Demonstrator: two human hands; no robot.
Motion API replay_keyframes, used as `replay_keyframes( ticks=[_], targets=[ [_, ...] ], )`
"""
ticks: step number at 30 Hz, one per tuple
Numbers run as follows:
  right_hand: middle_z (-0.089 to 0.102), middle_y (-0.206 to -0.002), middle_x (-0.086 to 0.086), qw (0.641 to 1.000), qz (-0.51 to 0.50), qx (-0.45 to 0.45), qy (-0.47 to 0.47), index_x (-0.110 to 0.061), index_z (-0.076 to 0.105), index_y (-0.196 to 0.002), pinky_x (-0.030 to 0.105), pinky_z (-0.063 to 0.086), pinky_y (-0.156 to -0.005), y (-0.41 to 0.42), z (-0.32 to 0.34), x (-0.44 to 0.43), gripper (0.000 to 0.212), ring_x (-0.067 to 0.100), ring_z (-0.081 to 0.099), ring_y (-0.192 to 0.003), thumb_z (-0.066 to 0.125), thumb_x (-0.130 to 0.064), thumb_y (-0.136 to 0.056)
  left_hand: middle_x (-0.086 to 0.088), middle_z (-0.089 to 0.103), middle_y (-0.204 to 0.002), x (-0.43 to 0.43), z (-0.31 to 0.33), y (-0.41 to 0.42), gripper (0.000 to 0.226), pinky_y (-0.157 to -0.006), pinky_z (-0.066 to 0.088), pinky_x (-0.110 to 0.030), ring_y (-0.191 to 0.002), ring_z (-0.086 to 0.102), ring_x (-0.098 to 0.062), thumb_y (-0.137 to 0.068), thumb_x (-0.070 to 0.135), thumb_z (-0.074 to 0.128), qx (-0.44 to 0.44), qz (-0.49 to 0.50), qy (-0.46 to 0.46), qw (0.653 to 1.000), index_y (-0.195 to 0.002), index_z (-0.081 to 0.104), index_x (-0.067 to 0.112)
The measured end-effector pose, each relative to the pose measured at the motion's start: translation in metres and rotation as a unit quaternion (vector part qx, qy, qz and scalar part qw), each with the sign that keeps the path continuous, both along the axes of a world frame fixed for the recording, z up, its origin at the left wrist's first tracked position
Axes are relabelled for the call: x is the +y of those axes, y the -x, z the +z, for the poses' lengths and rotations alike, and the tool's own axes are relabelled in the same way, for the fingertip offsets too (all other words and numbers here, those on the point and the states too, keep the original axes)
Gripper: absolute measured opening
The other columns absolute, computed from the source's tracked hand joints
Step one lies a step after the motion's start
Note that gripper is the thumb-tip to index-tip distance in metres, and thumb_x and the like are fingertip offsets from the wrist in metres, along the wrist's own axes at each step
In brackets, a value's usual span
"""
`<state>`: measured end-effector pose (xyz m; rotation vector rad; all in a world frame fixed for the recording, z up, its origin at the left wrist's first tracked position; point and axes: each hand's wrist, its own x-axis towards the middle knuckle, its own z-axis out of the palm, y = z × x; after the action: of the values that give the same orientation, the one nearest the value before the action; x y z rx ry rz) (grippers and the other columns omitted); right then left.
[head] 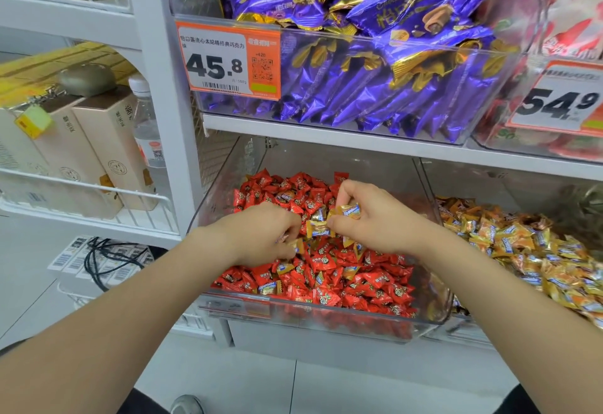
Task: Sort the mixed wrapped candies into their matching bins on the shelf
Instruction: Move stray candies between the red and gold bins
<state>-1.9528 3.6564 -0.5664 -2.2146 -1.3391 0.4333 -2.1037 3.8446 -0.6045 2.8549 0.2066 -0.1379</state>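
Both hands work inside the red-candy bin (248, 309), the left compartment of the lower shelf. The right hand (375, 217) is curled and pinches gold candies (350, 212), their wrapper ends lying roughly left to right. The left hand (264, 237) is curled into the pile and grips another of them at its fingertips. The judged destination, the gold-candy bin (509, 182), lies directly right, nearer the right hand. The clear dividing wall between the bins stands in the way. Gold strays (270, 288) remain near the front edge. Purple packets (375, 87) fill the shelf above.

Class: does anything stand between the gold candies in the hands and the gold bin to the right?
Only the clear side wall separating red bin from gold bin; the gold candy in the right hand must pass over it.
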Motion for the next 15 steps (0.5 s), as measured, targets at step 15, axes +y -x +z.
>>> replay_keyframes(
  ticks=[15],
  targets=[
    [0.056,-0.076,0.009,0.884,-0.229,0.361,-0.191,-0.007,0.073,-0.092,0.021,0.021,-0.044,0.006,0.045,-0.12,0.013,0.018,0.038,-0.049,0.062,-0.012,-0.095,0.01,0.054,-0.054,-0.119,0.054,-0.012,0.019,-0.052,0.041,-0.027,-0.046,0.046,-0.011,-0.097,0.035,0.072,-0.198,0.055,0.347,0.915,-0.094,0.06,0.021]
  ],
)
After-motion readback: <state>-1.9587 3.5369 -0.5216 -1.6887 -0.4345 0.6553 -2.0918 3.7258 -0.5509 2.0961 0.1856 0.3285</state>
